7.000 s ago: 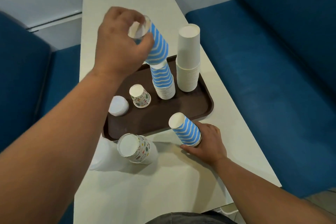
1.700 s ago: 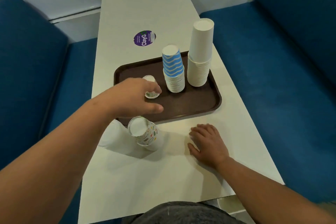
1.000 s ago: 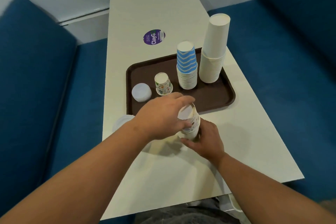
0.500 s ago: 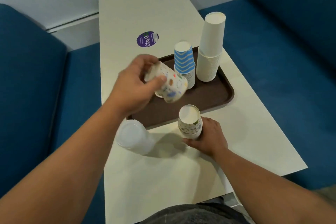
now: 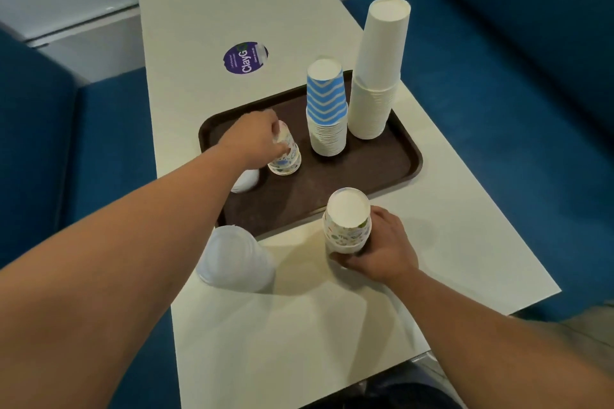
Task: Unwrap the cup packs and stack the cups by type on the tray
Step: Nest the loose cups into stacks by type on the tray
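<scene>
A brown tray [image 5: 392, 163] lies across the white table [image 5: 299, 325]. On it stand a tall white cup stack [image 5: 377, 76], a blue striped cup stack [image 5: 327, 113] and a short patterned cup stack [image 5: 286, 158]. My left hand [image 5: 252, 136] grips the top patterned cup of that short stack. My right hand [image 5: 382, 249] holds a second patterned cup stack [image 5: 347, 226] upside down on the table, just in front of the tray. A small white cup [image 5: 246, 180] on the tray is partly hidden by my left forearm.
A translucent white cup pack [image 5: 234, 259] stands on the table by the tray's near left corner. A purple round sticker [image 5: 246, 58] lies beyond the tray. Blue bench seats [image 5: 518, 129] flank the table on both sides.
My left hand has carried a patterned cup from mid-air down onto the patterned cup on the tray. My right hand still holds the patterned stack on the table.
</scene>
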Tool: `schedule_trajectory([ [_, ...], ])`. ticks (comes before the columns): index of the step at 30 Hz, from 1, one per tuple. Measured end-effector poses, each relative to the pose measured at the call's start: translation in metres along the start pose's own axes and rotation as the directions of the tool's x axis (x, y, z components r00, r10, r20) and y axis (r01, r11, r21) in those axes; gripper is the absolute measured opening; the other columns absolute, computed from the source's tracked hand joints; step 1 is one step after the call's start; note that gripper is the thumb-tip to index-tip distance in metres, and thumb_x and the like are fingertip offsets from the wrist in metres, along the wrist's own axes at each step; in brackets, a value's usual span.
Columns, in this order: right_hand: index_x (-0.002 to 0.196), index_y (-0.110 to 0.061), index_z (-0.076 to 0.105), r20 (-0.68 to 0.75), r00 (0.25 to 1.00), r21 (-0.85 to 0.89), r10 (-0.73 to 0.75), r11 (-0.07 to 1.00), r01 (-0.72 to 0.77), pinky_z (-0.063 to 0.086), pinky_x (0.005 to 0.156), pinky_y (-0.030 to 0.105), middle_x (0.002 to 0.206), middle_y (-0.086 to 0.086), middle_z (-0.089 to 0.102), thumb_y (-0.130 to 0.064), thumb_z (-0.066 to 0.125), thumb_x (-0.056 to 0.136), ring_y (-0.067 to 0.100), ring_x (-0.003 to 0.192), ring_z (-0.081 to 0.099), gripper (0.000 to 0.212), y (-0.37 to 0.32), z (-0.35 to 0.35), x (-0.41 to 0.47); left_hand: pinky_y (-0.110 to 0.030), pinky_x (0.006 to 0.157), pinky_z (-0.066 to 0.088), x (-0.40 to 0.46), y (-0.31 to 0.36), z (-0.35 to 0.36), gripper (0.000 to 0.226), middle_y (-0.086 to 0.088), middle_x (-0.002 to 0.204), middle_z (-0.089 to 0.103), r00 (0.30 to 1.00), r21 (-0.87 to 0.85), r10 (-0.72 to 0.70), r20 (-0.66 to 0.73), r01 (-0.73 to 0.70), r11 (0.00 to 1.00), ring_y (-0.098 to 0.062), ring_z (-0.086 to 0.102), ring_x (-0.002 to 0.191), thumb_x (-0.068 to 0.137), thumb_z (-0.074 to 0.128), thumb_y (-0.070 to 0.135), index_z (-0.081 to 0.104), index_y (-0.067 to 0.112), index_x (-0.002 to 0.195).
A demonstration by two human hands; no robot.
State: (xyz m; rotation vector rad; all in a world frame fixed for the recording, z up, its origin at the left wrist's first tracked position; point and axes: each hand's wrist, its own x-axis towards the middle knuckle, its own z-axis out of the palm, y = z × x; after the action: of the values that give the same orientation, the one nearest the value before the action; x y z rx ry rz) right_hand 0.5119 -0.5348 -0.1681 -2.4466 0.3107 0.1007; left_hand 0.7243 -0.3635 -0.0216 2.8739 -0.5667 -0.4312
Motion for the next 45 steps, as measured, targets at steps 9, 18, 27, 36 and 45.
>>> schedule_trajectory([
  [9,0.121,-0.038,0.057,-0.058,0.995,0.080,-0.079,0.993,0.084,0.030,0.098,0.018,0.107,-0.027,0.048,-0.065,0.078,0.052,0.012,0.121,0.045,0.077,0.001,-0.004,-0.003,-0.032,0.085,0.042,-0.030,0.015,-0.045,0.049,-0.002,0.129,0.059,0.981,0.169,0.035,0.190,-0.067,0.983,-0.020,0.053,0.108,0.091,0.057,0.049,0.051,0.025,0.134],
  [18,0.112,-0.029,0.061,-0.114,0.963,0.156,-0.246,0.953,0.262,0.047,0.089,0.037,0.102,-0.016,0.068,-0.063,0.077,0.058,0.015,0.104,0.058,0.066,0.008,-0.007,-0.008,-0.022,0.090,0.040,-0.153,0.110,-0.021,0.059,0.014,0.129,0.057,0.980,-0.019,0.197,0.001,-0.197,0.980,-0.007,0.055,0.114,0.081,0.067,0.055,0.049,0.037,0.135],
  [27,0.109,-0.025,0.060,-0.147,0.957,0.127,-0.249,0.955,0.268,0.048,0.085,0.036,0.095,-0.012,0.068,-0.062,0.075,0.056,0.019,0.099,0.059,0.066,0.005,-0.008,-0.008,-0.023,0.087,0.037,-0.162,0.111,0.018,0.036,0.008,0.124,0.059,0.951,-0.076,0.172,-0.255,-0.197,0.977,-0.011,0.052,0.111,0.089,0.063,0.040,0.060,0.030,0.124],
  [36,0.111,-0.026,0.061,-0.146,0.960,0.144,-0.238,0.955,0.259,0.047,0.090,0.036,0.101,-0.014,0.068,-0.062,0.076,0.058,0.017,0.103,0.059,0.065,0.004,-0.008,-0.009,-0.008,0.068,0.048,-0.159,0.098,-0.033,0.025,0.022,0.093,0.062,0.908,-0.260,0.134,-0.397,-0.252,0.932,0.011,0.059,0.080,0.086,0.068,0.041,0.065,0.033,0.110],
  [45,0.112,-0.030,0.059,-0.105,0.986,0.123,-0.126,0.983,0.138,0.043,0.092,0.031,0.106,-0.010,0.063,-0.054,0.085,0.056,0.018,0.107,0.055,0.066,-0.003,-0.012,-0.006,-0.026,0.077,0.043,-0.049,0.040,-0.043,0.038,0.000,0.119,0.062,0.929,-0.128,-0.005,-0.370,-0.045,0.991,-0.017,0.056,0.100,0.085,0.068,0.033,0.060,0.021,0.121],
])
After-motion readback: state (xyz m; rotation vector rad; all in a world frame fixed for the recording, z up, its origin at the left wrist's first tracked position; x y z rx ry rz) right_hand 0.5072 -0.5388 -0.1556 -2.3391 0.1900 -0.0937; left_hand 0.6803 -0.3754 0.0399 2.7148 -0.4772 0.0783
